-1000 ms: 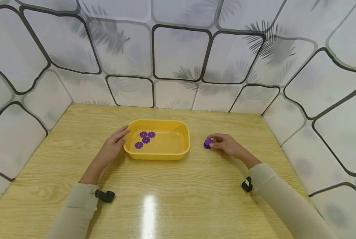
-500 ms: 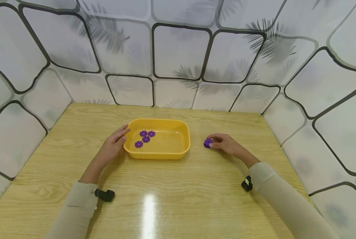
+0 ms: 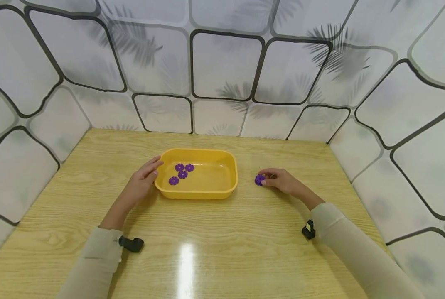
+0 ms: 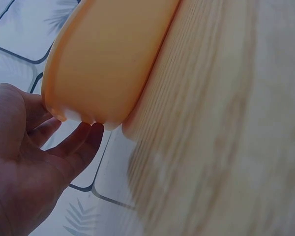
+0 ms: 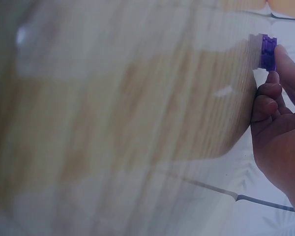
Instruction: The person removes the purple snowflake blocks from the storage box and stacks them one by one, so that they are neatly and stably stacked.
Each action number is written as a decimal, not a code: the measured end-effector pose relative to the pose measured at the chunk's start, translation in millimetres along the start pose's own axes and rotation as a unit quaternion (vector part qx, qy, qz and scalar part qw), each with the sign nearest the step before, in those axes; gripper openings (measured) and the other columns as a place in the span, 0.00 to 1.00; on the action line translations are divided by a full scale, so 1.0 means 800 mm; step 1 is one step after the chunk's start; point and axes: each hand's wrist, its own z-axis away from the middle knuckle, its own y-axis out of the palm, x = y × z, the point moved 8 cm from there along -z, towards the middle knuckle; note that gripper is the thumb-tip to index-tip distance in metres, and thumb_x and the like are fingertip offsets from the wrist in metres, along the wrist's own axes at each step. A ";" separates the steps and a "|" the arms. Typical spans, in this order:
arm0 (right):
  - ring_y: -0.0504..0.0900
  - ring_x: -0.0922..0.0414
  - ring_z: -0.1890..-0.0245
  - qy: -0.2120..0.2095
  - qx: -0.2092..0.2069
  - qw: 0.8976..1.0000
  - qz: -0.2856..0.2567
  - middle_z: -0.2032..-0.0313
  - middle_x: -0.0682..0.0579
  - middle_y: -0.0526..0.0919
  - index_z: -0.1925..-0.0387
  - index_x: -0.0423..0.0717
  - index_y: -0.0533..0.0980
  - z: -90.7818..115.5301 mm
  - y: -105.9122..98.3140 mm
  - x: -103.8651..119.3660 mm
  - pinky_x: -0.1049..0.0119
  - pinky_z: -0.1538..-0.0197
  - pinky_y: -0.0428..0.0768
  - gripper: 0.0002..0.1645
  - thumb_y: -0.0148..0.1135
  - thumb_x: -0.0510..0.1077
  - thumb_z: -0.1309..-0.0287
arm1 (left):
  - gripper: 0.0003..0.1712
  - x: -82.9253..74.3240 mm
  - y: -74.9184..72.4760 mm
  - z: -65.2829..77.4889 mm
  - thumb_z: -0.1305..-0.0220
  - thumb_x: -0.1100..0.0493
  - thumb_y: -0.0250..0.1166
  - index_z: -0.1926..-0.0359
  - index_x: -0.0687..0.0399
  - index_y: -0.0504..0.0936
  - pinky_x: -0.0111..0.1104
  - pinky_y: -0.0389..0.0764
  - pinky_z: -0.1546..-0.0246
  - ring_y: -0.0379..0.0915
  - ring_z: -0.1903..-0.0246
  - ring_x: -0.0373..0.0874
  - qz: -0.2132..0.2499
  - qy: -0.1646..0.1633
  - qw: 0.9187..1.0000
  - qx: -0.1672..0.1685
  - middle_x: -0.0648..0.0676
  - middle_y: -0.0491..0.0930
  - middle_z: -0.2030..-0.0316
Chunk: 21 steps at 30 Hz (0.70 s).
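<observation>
A yellow plastic tub stands on the table, with several purple flower-shaped discs lying flat in its left half. My left hand holds the tub's left end, fingertips over the rim and thumb at the outer side. The left wrist view shows that hand's fingertips against the tub's end wall. To the right of the tub, my right hand pinches a small stack of purple flower-shaped discs between thumb and fingers, low over the table. Seen edge-on in the right wrist view, the stack looks layered.
The light wood table runs back to a pale patterned backdrop, which also closes off both sides. Each wrist wears a small black camera, the left one and the right one both close to the tabletop.
One second ago the upper disc at my right hand stood slightly offset above a darker one; now they line up as one stack. The left hand and the tub hold still.
</observation>
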 end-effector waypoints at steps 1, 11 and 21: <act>0.75 0.52 0.57 -0.001 0.000 1.000 0.002 0.54 0.47 0.80 0.35 0.43 0.75 0.000 0.000 0.000 0.63 0.57 0.76 0.26 0.63 0.49 0.31 | 0.27 0.000 0.000 0.000 0.18 0.56 0.44 0.25 0.61 0.63 0.52 0.56 0.24 0.40 0.20 0.53 0.000 0.000 1.000 0.000 0.52 0.48 0.20; 0.75 0.52 0.57 0.001 -0.001 1.000 0.004 0.54 0.47 0.80 0.35 0.44 0.75 0.001 0.000 0.002 0.62 0.56 0.76 0.26 0.61 0.48 0.30 | 0.27 -0.003 -0.001 0.000 0.18 0.57 0.44 0.25 0.62 0.63 0.52 0.55 0.24 0.40 0.20 0.54 -0.005 0.011 1.000 0.001 0.53 0.48 0.20; 0.77 0.53 0.58 0.009 -0.004 1.000 0.000 0.50 0.43 0.81 0.33 0.44 0.73 0.003 -0.003 -0.001 0.63 0.59 0.78 0.29 0.57 0.54 0.27 | 0.27 -0.001 0.000 -0.001 0.18 0.56 0.44 0.25 0.62 0.63 0.52 0.55 0.24 0.40 0.20 0.54 -0.004 0.009 1.000 0.000 0.53 0.48 0.20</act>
